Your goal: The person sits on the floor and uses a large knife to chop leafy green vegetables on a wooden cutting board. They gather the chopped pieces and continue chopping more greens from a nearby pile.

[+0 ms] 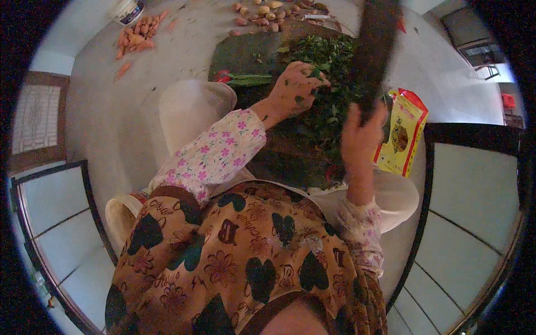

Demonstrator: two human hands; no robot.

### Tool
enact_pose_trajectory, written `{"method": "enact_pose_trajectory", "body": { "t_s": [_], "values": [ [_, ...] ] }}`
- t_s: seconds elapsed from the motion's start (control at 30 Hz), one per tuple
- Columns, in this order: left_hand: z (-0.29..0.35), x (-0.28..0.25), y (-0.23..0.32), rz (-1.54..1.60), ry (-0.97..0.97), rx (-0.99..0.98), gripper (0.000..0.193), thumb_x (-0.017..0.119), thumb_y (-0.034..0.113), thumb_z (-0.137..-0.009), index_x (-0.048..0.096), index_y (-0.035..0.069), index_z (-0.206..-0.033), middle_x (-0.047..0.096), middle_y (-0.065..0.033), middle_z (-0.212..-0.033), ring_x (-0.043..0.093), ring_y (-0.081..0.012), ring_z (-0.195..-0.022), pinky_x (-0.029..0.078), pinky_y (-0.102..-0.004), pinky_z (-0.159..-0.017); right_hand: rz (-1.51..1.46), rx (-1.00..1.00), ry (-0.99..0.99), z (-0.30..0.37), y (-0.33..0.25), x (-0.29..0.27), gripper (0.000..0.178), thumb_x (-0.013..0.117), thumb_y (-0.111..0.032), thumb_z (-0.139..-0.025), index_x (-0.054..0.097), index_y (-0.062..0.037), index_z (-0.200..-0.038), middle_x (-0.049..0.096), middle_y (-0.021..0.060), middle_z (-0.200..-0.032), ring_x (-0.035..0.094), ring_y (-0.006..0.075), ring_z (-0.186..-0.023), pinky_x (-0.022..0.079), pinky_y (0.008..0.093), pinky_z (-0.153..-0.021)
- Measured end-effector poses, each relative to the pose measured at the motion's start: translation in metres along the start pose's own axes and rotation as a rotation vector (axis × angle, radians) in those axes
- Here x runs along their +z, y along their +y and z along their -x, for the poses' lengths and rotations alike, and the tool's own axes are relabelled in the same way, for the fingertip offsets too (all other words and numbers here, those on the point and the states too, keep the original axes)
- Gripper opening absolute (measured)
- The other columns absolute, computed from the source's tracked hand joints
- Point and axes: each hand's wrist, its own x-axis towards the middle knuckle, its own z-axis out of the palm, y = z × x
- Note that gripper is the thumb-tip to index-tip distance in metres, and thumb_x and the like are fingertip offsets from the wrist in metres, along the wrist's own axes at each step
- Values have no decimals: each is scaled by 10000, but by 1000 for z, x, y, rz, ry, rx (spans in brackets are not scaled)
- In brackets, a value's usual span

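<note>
Greens (pixel 335 99) dark, leafy; left fingers (pixel 319 82) curled (grip unclear), right fingers (pixel 379 118) round knife (pixel 378 50).

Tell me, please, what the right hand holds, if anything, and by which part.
The right hand grips a long dark tool by its near end.

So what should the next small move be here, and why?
Probably draw the left hand back a little before any cut: its curled fingers are at the leafy greens, while the right hand grips a large dark knife whose blurred blade appears just to their right.
</note>
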Motion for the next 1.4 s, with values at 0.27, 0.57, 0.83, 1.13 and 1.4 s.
{"method": "enact_pose_trajectory", "body": {
  "t_s": [0.27,0.57,0.83,1.13,1.4],
  "values": [
    [30,-30,14,25,-61,-171,416,666,177,-693,587,168,-1102,560,-84,-1136,477,-317,-1102,361,-438,-980,68,139,-201,5,25,-3,411,532,-283,-895,381,-60,-1206,624,248,-816,601,442,-738,474,496,-612],
    [60,-33,55,-45,-298,-373,1212,721,646,-529,156,62,-1428,147,-272,-1433,134,-403,-1344,107,-512,-1095,-26,316,-97,16,56,-23,412,554,-243,-889,412,-51,-1225,626,212,-983,617,383,-873,483,418,-752],
    [15,6,82,-64,-361,-118,970,723,545,-583,280,277,-1403,168,-210,-1448,248,-470,-1249,191,-594,-1020,-44,194,20,25,70,-8,393,566,-224,-894,441,-8,-1197,586,94,-784,521,144,-564,441,295,-511],
    [-33,25,37,-256,-114,-108,505,674,436,-718,594,133,-1115,569,-124,-1120,517,-296,-1020,428,-398,-852,-249,277,42,13,47,-22,411,575,-214,-875,433,-20,-1208,614,180,-990,609,298,-856,473,377,-761],
    [-36,28,-9,-263,73,-486,583,573,523,-796,604,25,-1096,598,-181,-1093,488,-357,-1089,381,-502,-889,-177,27,229,-16,27,11,427,593,-192,-860,416,-3,-1199,594,218,-990,602,351,-871,476,410,-762]
  ]
}}
